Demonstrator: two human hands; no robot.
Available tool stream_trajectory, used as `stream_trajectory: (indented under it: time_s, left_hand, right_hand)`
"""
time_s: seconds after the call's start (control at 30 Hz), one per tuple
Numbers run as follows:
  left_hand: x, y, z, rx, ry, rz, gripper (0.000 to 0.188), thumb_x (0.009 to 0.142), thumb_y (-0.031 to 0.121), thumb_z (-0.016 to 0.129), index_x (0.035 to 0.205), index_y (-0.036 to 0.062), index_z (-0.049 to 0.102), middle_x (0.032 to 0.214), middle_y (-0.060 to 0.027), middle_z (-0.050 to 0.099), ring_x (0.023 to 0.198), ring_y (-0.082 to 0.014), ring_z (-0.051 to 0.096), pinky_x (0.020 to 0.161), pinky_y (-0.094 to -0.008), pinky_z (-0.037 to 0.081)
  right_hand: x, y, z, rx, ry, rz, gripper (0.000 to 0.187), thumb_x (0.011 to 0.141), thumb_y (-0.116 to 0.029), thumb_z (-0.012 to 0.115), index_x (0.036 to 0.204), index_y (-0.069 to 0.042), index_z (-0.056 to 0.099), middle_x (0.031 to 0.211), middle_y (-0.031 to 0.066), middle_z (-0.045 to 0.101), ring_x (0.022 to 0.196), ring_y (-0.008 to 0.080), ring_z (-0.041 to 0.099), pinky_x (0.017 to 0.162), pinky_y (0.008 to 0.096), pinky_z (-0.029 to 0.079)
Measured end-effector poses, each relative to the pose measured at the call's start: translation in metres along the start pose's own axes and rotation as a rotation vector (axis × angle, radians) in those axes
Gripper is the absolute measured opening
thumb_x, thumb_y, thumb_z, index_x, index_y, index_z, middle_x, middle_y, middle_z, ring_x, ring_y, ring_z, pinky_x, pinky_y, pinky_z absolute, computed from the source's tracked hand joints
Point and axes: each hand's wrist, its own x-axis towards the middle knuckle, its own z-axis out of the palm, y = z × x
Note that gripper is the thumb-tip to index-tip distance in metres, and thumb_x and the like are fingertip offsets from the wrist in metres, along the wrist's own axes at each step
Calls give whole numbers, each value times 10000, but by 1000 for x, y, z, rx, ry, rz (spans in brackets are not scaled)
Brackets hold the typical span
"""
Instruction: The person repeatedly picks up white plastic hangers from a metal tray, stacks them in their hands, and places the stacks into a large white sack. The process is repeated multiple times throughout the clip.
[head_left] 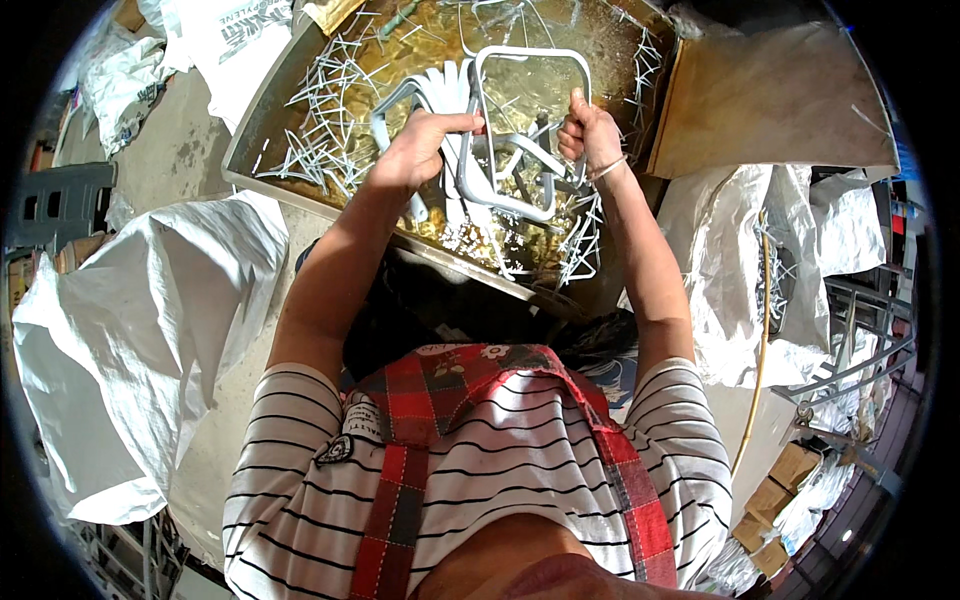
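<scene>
My left hand (420, 150) is closed on the left side of a light grey plastic frame (530, 52), roughly rectangular with rounded corners. The frame's right side is in the fist of my right hand (592, 135). It is tilted above a metal tub (262, 108) that holds yellowish liquid or a wet, shiny bottom; I cannot tell which. Close to my left hand are more grey-white plastic pieces (440, 90), curved and bunched together. Thin white plastic strips (335, 110) lie scattered along the tub's left side, with others at the right.
A brown board (775, 110) adjoins the tub's right edge. White sacks lie at the left (130, 340) and right (715, 270), the right one near a thin yellow pole (757, 380). Cardboard boxes (775, 500) and metal racks stand at the lower right.
</scene>
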Motion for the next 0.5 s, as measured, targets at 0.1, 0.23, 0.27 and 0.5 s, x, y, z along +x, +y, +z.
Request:
stream_trajectory:
  time_s: [0.1,0.23,0.27,0.5]
  left_hand:
    - [-2,3,-1,183,-125,72,222,776,13,596,987,-58,601,855,-99,632,774,-172,624,671,-263,520]
    - [0,-2,-7,337,-151,275,226,776,-8,581,996,-61,583,859,-107,625,772,-191,622,688,-294,525]
    - [3,-2,-4,112,-95,179,222,775,-11,583,988,-71,576,858,-115,622,774,-198,622,691,-305,529]
    - [2,-6,2,-207,52,128,196,785,-14,570,964,-91,548,843,-130,590,744,-223,613,670,-357,542]
  right_hand:
    - [6,11,0,-91,110,22,404,861,-402,560,636,-128,368,484,-32,318,375,101,305,354,271,250]
    - [23,42,-19,-632,282,-202,527,785,-493,619,910,17,573,617,59,546,558,141,512,497,282,399]
    - [20,44,-17,-733,278,-252,605,756,-512,636,1000,31,532,667,73,556,607,147,520,531,282,409]
    - [-23,46,-37,-132,-362,261,537,879,-362,517,1219,33,384,1049,208,576,860,248,624,704,322,518]
